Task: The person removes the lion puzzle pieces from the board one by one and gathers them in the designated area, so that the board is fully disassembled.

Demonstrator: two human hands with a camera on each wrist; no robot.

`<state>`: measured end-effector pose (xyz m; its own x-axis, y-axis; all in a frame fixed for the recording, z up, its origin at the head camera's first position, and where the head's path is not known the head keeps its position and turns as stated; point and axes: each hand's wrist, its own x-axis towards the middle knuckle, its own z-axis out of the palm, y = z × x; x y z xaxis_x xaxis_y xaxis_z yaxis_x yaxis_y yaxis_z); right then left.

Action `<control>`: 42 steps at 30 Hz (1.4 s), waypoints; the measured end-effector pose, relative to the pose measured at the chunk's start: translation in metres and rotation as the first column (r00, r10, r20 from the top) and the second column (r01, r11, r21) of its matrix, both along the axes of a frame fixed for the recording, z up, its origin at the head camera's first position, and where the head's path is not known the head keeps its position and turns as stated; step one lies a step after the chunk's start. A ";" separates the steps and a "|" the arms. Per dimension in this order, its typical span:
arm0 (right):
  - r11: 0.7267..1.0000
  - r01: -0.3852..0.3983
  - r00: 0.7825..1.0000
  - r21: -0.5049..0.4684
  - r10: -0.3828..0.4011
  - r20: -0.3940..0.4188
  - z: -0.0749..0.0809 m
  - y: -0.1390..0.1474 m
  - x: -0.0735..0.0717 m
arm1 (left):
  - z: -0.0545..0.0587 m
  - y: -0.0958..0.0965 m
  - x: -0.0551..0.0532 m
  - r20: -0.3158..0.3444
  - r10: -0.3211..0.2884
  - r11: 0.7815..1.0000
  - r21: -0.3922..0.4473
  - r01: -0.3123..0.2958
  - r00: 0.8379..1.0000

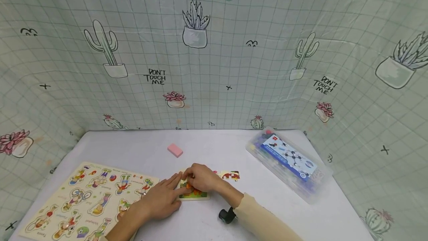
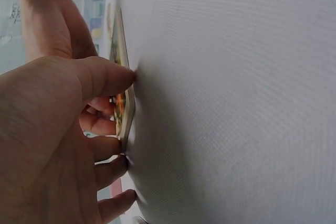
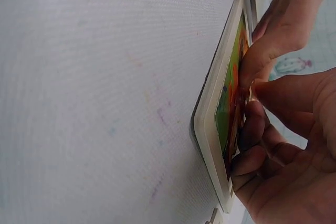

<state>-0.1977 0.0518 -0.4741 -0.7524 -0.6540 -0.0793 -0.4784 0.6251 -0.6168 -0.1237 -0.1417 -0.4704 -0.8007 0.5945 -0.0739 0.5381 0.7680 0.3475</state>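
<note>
A small picture puzzle board (image 1: 195,198) with a pale rim and a green and orange picture lies on the white table. My left hand (image 1: 162,198) rests at its left side, and its index finger reaches across and presses on the picture. Its thumb (image 2: 113,77) touches the board's edge in the left wrist view. Over the board, my right hand (image 1: 203,178) has its fingers curled down. In the right wrist view, that thumb and index finger pinch a small puzzle piece (image 3: 252,94) at the picture's surface, mostly hidden by the fingers.
Puzzle pieces (image 1: 230,175) with red pictures lie behind the right hand. A large board of sports figures (image 1: 115,197) fills the left side. Farther back sits a pink block (image 1: 175,150). A clear plastic case (image 1: 291,159) stands right; a black object (image 1: 226,215) lies near the right sleeve.
</note>
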 end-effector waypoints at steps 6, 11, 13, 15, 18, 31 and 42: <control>1.000 0.010 1.000 -0.015 -0.010 0.016 -0.001 0.000 0.002 | 0.003 0.001 0.003 -0.008 0.000 1.000 -0.011 0.000 1.000; 0.998 0.023 0.999 -0.053 -0.021 0.029 -0.002 0.000 0.002 | 0.005 0.002 0.003 -0.027 -0.006 1.000 -0.012 0.006 1.000; 0.997 0.028 0.999 -0.072 -0.026 0.037 -0.002 0.001 0.002 | 0.006 0.002 0.002 -0.033 -0.003 1.000 -0.019 0.002 0.999; 0.996 0.036 0.998 -0.087 -0.031 0.052 -0.003 0.002 0.002 | 0.006 0.003 0.001 -0.036 -0.002 1.000 -0.026 0.001 0.999; 0.994 0.041 0.997 -0.098 -0.034 0.073 -0.004 0.002 0.003 | 0.005 0.003 0.001 -0.041 -0.008 0.999 -0.037 0.006 0.999; 0.981 0.061 0.998 -0.184 -0.054 0.042 0.002 0.013 0.001 | 0.002 0.004 -0.001 -0.049 -0.001 0.999 -0.035 -0.001 0.999; 0.973 0.142 0.990 -0.182 -0.137 0.039 0.021 0.062 -0.007 | 0.006 0.005 0.002 0.017 0.049 0.999 -0.022 -0.049 0.999</control>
<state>-0.2042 0.1141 -0.4529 -0.8364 -0.5480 0.0117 -0.3767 0.5593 -0.7385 -0.1215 -0.1365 -0.4646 -0.8274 0.5525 -0.1005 0.4933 0.8006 0.3401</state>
